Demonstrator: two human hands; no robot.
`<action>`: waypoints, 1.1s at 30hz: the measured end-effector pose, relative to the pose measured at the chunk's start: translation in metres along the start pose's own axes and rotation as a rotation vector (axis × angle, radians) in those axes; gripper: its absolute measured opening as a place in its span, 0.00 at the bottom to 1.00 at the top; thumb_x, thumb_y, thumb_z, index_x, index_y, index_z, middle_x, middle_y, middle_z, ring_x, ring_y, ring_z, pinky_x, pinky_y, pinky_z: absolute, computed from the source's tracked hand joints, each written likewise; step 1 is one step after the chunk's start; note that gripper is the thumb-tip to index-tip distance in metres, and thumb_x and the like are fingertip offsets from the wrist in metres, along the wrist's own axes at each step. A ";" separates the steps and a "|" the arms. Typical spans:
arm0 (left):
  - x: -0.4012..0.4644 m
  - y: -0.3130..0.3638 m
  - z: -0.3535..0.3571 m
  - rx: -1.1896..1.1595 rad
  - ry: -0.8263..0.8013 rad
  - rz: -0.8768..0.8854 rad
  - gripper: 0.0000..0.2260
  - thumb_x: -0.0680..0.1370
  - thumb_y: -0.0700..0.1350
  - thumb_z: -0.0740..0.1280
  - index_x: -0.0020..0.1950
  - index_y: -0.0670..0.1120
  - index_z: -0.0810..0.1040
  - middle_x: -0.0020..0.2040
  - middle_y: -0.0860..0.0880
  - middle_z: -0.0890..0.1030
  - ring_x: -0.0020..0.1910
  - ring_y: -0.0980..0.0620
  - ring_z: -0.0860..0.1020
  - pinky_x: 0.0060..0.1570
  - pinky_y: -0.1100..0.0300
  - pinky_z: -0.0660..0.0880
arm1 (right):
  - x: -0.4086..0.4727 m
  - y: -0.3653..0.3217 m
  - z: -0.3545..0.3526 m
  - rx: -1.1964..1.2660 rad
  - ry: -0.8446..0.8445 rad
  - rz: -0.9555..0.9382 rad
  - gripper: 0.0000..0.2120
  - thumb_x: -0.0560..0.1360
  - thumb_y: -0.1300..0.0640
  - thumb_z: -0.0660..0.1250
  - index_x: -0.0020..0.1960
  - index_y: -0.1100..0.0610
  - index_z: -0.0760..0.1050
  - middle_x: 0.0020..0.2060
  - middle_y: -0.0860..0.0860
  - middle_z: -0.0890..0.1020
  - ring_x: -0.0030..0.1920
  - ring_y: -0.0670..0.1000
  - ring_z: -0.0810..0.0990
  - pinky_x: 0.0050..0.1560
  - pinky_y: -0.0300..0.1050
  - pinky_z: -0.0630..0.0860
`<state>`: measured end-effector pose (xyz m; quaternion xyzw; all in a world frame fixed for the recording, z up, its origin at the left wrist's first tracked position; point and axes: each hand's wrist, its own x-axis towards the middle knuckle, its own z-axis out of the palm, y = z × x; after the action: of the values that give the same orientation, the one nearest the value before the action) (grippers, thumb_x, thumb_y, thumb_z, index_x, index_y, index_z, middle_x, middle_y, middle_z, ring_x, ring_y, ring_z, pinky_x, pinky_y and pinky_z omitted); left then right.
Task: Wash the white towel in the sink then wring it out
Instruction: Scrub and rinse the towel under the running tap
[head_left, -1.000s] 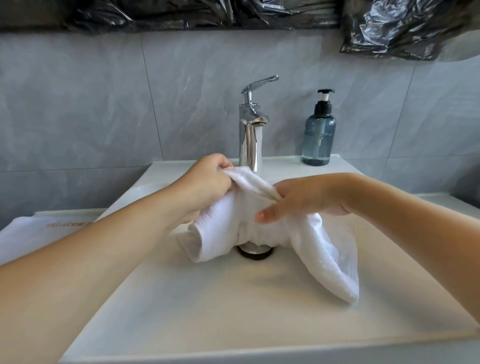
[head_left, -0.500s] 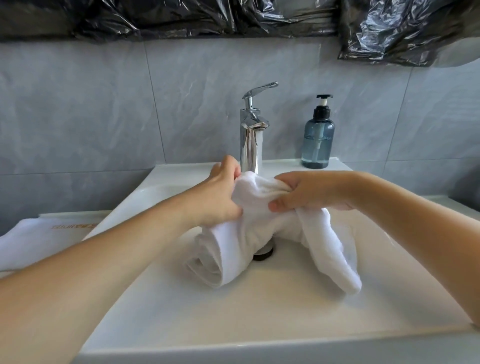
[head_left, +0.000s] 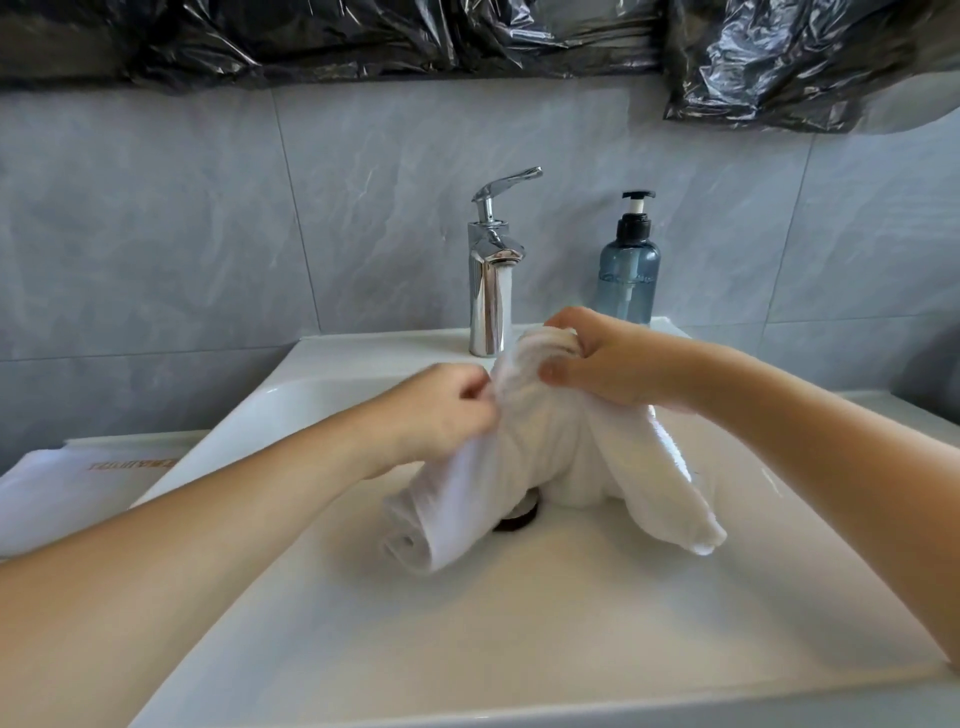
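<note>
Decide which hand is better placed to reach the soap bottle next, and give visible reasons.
Right. The right hand grips the towel just in front of the soap bottle; the left hand is farther, on the other side of the towel, by the tap.

Two bare forearms enter the view, the left arm (head_left: 208, 525) from about 8 o'clock and the right arm (head_left: 810, 447) from about 4 o'clock. Neither shows a sleeve, watch, bracelet or glove. The left hand (head_left: 441, 410) and right hand (head_left: 608, 364) carry no visible rings; the fingers (head_left: 558, 371) are bare, nails short and unpainted.
</note>
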<state>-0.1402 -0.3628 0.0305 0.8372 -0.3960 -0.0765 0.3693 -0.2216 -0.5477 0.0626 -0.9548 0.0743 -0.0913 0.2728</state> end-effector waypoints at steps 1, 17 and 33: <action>0.004 -0.001 -0.004 -0.048 0.151 -0.029 0.05 0.78 0.44 0.65 0.47 0.42 0.76 0.38 0.49 0.73 0.37 0.52 0.70 0.35 0.59 0.66 | 0.000 0.000 -0.002 -0.087 0.011 0.019 0.24 0.79 0.46 0.65 0.71 0.53 0.63 0.60 0.54 0.76 0.57 0.56 0.76 0.54 0.50 0.73; 0.004 -0.006 0.009 0.221 0.016 -0.034 0.12 0.83 0.48 0.59 0.40 0.47 0.67 0.38 0.52 0.71 0.36 0.54 0.68 0.35 0.58 0.63 | -0.002 -0.010 0.018 -0.403 -0.255 0.006 0.10 0.78 0.49 0.65 0.53 0.56 0.75 0.48 0.52 0.79 0.46 0.53 0.76 0.44 0.43 0.73; 0.010 0.005 -0.006 0.325 -0.240 -0.306 0.09 0.80 0.47 0.60 0.53 0.47 0.78 0.47 0.51 0.77 0.48 0.51 0.74 0.44 0.61 0.70 | -0.013 0.002 0.048 -0.410 -0.228 0.010 0.14 0.82 0.53 0.55 0.62 0.60 0.69 0.56 0.58 0.77 0.56 0.60 0.77 0.51 0.49 0.72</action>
<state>-0.1341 -0.3683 0.0400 0.9207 -0.3129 -0.1656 0.1643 -0.2237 -0.5228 0.0198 -0.9940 0.0649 0.0355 0.0803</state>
